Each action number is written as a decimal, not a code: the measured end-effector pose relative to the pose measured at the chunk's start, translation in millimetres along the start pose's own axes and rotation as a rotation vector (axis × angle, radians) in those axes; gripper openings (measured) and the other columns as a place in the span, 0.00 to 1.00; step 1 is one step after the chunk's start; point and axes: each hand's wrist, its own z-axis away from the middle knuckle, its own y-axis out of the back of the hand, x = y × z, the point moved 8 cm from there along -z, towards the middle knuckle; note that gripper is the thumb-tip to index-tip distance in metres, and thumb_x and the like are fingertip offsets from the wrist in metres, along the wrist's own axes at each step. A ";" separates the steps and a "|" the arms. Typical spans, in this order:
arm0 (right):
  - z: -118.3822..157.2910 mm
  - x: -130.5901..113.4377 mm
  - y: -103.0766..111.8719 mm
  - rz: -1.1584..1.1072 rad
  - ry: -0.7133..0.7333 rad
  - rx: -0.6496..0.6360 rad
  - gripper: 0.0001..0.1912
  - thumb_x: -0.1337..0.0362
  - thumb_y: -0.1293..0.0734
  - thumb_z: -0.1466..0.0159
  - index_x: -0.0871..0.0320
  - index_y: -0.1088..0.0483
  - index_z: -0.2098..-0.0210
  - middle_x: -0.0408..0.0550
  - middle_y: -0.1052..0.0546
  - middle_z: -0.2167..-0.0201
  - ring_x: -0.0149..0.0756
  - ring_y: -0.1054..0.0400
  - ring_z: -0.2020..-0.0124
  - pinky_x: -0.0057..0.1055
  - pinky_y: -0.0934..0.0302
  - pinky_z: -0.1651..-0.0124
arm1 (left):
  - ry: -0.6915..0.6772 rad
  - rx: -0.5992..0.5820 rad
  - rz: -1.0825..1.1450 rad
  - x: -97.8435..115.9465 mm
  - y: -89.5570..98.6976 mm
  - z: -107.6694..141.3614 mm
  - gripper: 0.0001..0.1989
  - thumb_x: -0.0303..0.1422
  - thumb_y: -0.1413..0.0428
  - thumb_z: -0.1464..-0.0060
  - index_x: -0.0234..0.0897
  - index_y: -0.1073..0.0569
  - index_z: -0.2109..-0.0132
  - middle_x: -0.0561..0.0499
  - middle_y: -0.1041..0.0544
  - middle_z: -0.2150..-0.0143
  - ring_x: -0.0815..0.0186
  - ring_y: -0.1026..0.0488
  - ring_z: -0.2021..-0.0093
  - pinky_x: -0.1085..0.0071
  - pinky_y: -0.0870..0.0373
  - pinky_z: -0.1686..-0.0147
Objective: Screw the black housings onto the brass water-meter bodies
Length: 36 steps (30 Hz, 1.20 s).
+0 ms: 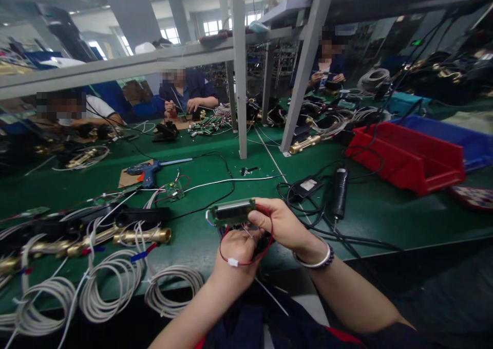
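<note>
Within curled hands, display board

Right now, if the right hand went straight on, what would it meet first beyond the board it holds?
Likely the black cord, but depth is unclear: the right hand might pass above.

A green table spreads under and beyond the fingers. Ahead of them stand 2 grey front posts (1 upright, 1 slanting), with a grey beam running off leftward. Far beyond the fingers, several windows glow bright white.
</note>
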 end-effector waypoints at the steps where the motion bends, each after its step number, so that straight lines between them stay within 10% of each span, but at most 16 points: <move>1: -3.3 -2.7 2.2 0.052 0.000 -0.045 0.12 0.54 0.29 0.46 0.57 0.25 0.69 0.44 0.25 0.71 0.35 0.31 0.68 0.30 0.37 0.64 | 0.007 -0.002 0.048 -3.0 0.6 -1.5 0.10 0.29 0.46 0.48 0.38 0.26 0.57 0.46 0.21 0.63 0.60 0.24 0.61 0.65 0.27 0.58; 5: -10.5 10.8 67.7 0.044 0.008 0.297 0.16 0.56 0.29 0.48 0.54 0.25 0.62 0.47 0.23 0.61 0.37 0.31 0.56 0.34 0.39 0.50 | 0.288 0.070 0.262 -38.0 13.1 -0.8 0.09 0.33 0.43 0.51 0.40 0.22 0.62 0.49 0.20 0.65 0.60 0.23 0.63 0.65 0.28 0.58; 9: 8.7 61.0 115.1 -0.019 -0.068 0.614 0.13 0.56 0.27 0.55 0.56 0.26 0.72 0.46 0.23 0.70 0.36 0.30 0.66 0.38 0.37 0.55 | 0.624 0.117 0.600 -60.2 25.5 7.0 0.11 0.37 0.42 0.55 0.36 0.22 0.65 0.50 0.21 0.71 0.61 0.24 0.70 0.69 0.27 0.67; 14: 36.9 94.2 66.1 -0.119 -0.218 0.394 0.15 0.63 0.24 0.63 0.58 0.26 0.74 0.47 0.23 0.75 0.40 0.29 0.71 0.40 0.34 0.61 | 0.696 0.325 0.820 -59.1 40.2 6.7 0.15 0.39 0.39 0.61 0.33 0.22 0.66 0.49 0.21 0.70 0.61 0.25 0.68 0.69 0.28 0.66; 20: 47.2 90.5 20.1 -0.333 -0.196 0.302 0.18 0.59 0.25 0.54 0.56 0.28 0.64 0.44 0.23 0.68 0.36 0.30 0.66 0.33 0.36 0.59 | 0.840 0.485 0.997 -71.7 8.4 12.0 0.21 0.43 0.37 0.62 0.31 0.26 0.63 0.48 0.23 0.68 0.62 0.26 0.66 0.67 0.29 0.63; 28: 78.4 86.0 75.4 -0.161 -0.360 0.518 0.28 0.42 0.28 0.53 0.59 0.31 0.66 0.45 0.24 0.72 0.36 0.31 0.72 0.30 0.35 0.68 | 0.578 -0.168 1.007 -16.2 27.0 36.0 0.20 0.42 0.40 0.52 0.37 0.26 0.52 0.46 0.22 0.58 0.59 0.26 0.55 0.63 0.33 0.50; 32: 93.0 56.5 88.9 -0.084 -0.469 0.405 0.24 0.46 0.29 0.49 0.59 0.30 0.64 0.47 0.23 0.69 0.38 0.29 0.71 0.31 0.33 0.68 | 0.494 -0.044 0.769 -47.7 57.3 23.0 0.12 0.39 0.47 0.45 0.39 0.23 0.59 0.48 0.21 0.59 0.61 0.26 0.56 0.63 0.32 0.51; 36: 94.8 26.8 84.9 -0.019 -0.507 0.318 0.21 0.48 0.31 0.45 0.59 0.29 0.62 0.50 0.22 0.67 0.41 0.27 0.68 0.33 0.31 0.66 | 0.263 -0.365 0.844 -52.9 7.2 -8.8 0.22 0.40 0.44 0.48 0.38 0.30 0.46 0.44 0.30 0.44 0.58 0.35 0.43 0.60 0.42 0.42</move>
